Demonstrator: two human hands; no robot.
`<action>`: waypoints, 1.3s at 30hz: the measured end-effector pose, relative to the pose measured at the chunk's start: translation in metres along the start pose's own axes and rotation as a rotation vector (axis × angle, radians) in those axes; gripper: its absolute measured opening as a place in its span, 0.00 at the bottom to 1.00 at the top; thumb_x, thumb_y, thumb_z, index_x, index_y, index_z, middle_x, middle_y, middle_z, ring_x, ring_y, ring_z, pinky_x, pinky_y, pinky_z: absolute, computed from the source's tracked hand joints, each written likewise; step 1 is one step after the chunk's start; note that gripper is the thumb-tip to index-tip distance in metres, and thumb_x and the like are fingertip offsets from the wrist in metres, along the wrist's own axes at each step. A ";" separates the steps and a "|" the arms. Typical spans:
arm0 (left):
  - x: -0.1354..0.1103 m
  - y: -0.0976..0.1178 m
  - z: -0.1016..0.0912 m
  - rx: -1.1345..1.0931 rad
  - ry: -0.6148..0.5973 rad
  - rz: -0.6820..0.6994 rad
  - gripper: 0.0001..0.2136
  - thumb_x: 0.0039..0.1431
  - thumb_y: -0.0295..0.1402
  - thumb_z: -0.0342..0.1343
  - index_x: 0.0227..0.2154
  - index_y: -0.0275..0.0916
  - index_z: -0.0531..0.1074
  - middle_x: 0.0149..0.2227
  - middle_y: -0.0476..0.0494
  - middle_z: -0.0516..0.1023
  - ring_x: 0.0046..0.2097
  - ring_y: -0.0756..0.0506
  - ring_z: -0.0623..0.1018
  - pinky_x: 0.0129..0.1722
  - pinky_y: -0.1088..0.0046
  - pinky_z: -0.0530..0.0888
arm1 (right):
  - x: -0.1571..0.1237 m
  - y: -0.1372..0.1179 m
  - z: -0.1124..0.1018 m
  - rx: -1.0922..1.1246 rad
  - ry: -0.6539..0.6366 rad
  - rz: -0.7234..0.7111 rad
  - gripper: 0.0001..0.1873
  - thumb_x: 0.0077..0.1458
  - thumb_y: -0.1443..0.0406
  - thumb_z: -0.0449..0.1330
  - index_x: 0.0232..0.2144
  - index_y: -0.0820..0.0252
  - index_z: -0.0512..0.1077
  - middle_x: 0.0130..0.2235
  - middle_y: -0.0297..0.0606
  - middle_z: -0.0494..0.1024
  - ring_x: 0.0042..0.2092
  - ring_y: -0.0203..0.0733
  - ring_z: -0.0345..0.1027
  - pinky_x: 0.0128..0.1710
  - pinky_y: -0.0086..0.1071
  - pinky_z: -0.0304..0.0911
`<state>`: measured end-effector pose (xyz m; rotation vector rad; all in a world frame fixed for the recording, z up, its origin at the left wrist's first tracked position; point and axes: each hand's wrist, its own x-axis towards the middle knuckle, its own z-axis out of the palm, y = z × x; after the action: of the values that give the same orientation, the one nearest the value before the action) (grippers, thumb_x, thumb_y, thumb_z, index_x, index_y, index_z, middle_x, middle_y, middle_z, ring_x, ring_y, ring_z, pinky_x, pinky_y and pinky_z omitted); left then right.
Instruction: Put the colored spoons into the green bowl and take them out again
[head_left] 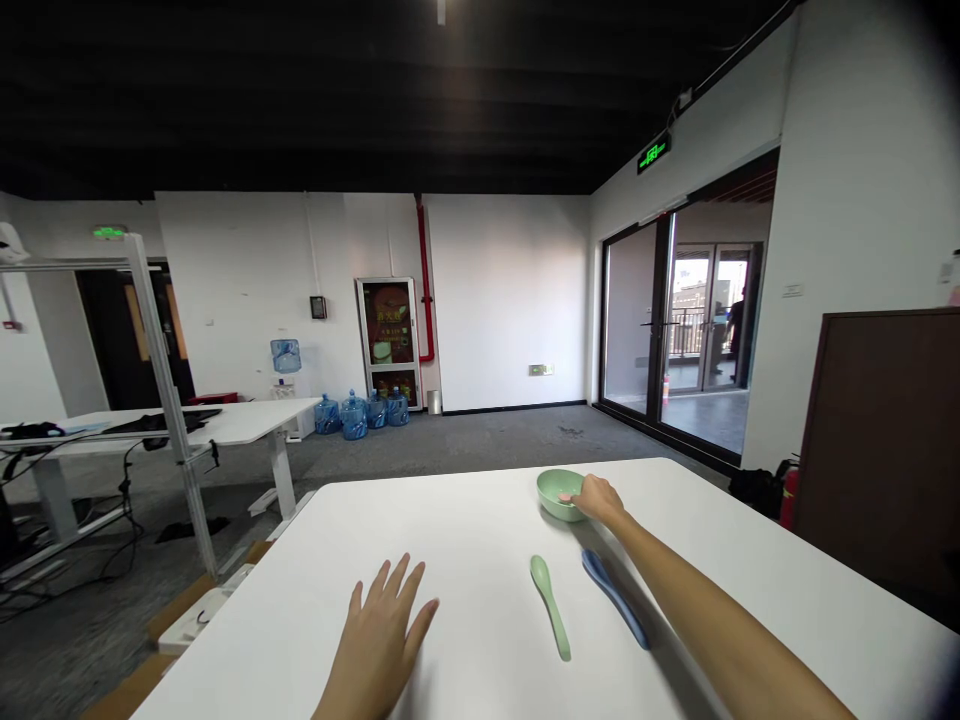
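On a white table point(450, 560) stands a pale green bowl point(559, 492), near the far edge. My right hand point(598, 499) reaches it from the right, fingers lying over its rim. A pale green spoon point(550, 605) and a blue spoon point(613, 597) lie side by side on the tabletop, both nearer to me than the bowl. The blue spoon lies just below my right forearm. My left hand point(379, 630) sits at the near edge of the view, fingers spread, palm down, holding nothing and well left of the spoons.
A metal frame upright point(171, 400) and a white desk point(187, 425) with dark items stand to the left. Several blue water jugs point(354, 416) line the far wall. A red fire extinguisher point(787, 497) and a brown cabinet point(881, 450) stand right. A person point(735, 335) is beyond glass doors point(675, 320).
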<state>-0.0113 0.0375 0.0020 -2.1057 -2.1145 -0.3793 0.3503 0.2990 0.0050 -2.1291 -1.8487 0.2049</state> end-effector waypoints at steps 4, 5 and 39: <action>0.001 -0.001 0.000 0.000 0.006 0.008 0.27 0.71 0.47 0.42 0.67 0.46 0.67 0.72 0.39 0.66 0.73 0.31 0.63 0.68 0.39 0.64 | 0.004 0.001 0.005 0.005 -0.005 0.028 0.32 0.55 0.50 0.68 0.54 0.69 0.76 0.54 0.61 0.80 0.54 0.56 0.78 0.44 0.35 0.68; 0.001 -0.001 0.000 0.001 0.005 0.009 0.27 0.71 0.47 0.42 0.67 0.46 0.66 0.72 0.39 0.66 0.73 0.31 0.63 0.68 0.38 0.64 | 0.004 0.001 0.006 0.005 -0.005 0.031 0.30 0.55 0.52 0.68 0.53 0.68 0.76 0.54 0.59 0.81 0.54 0.55 0.78 0.44 0.34 0.68; -0.003 0.004 -0.009 0.038 0.014 -0.005 0.27 0.72 0.46 0.42 0.68 0.45 0.65 0.72 0.40 0.64 0.73 0.32 0.62 0.69 0.40 0.63 | -0.125 0.067 -0.028 0.099 0.256 -0.250 0.38 0.68 0.44 0.45 0.67 0.61 0.67 0.72 0.49 0.63 0.73 0.55 0.55 0.69 0.52 0.55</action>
<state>-0.0078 0.0326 0.0103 -2.0710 -2.1032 -0.3507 0.4025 0.1641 -0.0022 -1.7466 -1.8858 -0.0316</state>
